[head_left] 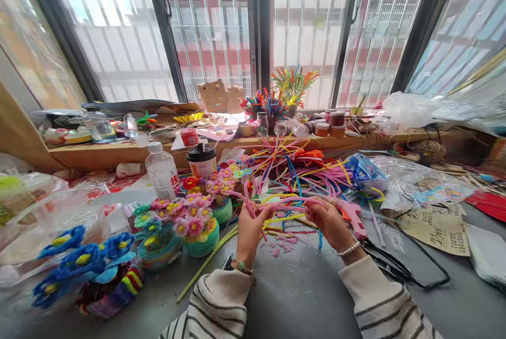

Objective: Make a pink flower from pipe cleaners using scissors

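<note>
Striped sleeves (217,304) lay nearest. Left hand (252,228) and right hand (331,224) each pinched pink pipe cleaners (288,201), stretched between them above the grey surface (292,291); pink glue gun (357,221) lay just beside the right hand.

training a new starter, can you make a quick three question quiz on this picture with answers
1. Is the pink glue gun nearer the left grip or the right grip?
2. True or false: the black-lidded cup stands to the right of the clear bottle.
3. Fill in: the left grip holds ____ fuzzy stems.

Key: 1. right grip; 2. true; 3. pink
</note>
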Available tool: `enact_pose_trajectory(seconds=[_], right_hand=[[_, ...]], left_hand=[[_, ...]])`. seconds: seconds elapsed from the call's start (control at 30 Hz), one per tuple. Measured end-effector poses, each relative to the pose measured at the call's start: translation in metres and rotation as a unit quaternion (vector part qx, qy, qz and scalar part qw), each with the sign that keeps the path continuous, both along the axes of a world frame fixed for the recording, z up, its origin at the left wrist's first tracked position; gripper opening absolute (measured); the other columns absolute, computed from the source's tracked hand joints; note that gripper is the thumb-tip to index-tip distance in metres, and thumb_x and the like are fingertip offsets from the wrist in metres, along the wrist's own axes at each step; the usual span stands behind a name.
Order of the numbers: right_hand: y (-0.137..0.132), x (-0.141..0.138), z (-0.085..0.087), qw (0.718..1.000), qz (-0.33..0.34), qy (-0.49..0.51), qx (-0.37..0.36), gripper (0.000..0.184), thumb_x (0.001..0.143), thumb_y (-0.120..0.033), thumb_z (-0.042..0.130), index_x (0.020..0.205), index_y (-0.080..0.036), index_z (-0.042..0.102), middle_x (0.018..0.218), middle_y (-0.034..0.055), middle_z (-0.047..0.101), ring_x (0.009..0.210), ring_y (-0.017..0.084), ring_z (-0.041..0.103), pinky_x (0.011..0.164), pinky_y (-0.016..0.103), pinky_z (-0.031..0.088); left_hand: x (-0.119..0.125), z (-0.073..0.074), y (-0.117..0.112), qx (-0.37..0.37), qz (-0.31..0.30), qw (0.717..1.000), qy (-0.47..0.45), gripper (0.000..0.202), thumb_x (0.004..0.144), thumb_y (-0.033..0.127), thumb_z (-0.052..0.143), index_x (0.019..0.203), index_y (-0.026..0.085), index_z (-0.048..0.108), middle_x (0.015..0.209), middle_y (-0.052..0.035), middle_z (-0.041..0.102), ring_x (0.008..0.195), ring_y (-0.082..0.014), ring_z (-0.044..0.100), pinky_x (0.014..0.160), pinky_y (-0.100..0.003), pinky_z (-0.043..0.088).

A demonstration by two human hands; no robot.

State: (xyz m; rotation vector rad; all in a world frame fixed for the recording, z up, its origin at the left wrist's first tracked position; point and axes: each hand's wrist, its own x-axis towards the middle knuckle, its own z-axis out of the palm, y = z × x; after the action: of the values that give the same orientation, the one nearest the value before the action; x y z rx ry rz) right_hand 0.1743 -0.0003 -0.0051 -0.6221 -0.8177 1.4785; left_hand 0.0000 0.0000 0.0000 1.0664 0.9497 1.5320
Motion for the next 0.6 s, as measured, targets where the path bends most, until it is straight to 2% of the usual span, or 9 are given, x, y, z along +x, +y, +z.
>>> enact_pose_trajectory(seconds=[0.17, 0.33, 0.5, 0.6], right_hand=[[-0.004, 0.006, 0.007, 0.998, 0.023, 0.054, 0.025, 0.012, 0.062, -0.025, 0.066, 0.057, -0.017, 0.060, 0.061, -0.0047, 0.057, 0.055, 0.005, 0.051, 0.052, 0.015, 0.044], [0.003, 0.010, 0.005, 0.987, 0.000, 0.161, 0.000, 0.011, 0.061, -0.029, 0.068, 0.063, -0.020, 0.062, 0.068, -0.0047, 0.063, 0.054, 0.007, 0.056, 0.055, 0.019, 0.050], [0.006, 0.008, 0.005, 0.981, 0.014, 0.193, -0.008, 0.011, 0.063, -0.025, 0.067, 0.069, -0.018, 0.063, 0.086, -0.0007, 0.065, 0.056, 0.006, 0.058, 0.051, 0.017, 0.050], [0.009, 0.007, 0.004, 0.978, -0.022, 0.207, -0.018, 0.010, 0.064, -0.025, 0.066, 0.071, -0.019, 0.064, 0.082, -0.0012, 0.067, 0.052, 0.005, 0.057, 0.046, 0.014, 0.049]], left_hand=[[0.002, 0.002, -0.003, -0.038, -0.089, 0.995, 0.023, 0.039, 0.057, 0.027, 0.068, 0.062, 0.019, 0.030, 0.063, 0.0007, 0.062, 0.061, -0.0147, 0.061, 0.062, -0.029, 0.049], [0.004, 0.003, -0.007, -0.073, -0.170, 0.980, 0.065, 0.039, 0.054, 0.032, 0.069, 0.061, 0.018, 0.033, 0.058, 0.0018, 0.060, 0.057, -0.0150, 0.061, 0.055, -0.026, 0.048], [0.005, 0.003, -0.008, -0.086, -0.187, 0.973, 0.101, 0.037, 0.055, 0.033, 0.069, 0.064, 0.018, 0.037, 0.057, 0.0018, 0.060, 0.055, -0.0148, 0.061, 0.049, -0.022, 0.046], [0.006, 0.005, -0.008, -0.098, -0.191, 0.969, 0.119, 0.037, 0.054, 0.033, 0.069, 0.064, 0.018, 0.037, 0.055, 0.0021, 0.060, 0.056, -0.0154, 0.062, 0.049, -0.021, 0.046]])
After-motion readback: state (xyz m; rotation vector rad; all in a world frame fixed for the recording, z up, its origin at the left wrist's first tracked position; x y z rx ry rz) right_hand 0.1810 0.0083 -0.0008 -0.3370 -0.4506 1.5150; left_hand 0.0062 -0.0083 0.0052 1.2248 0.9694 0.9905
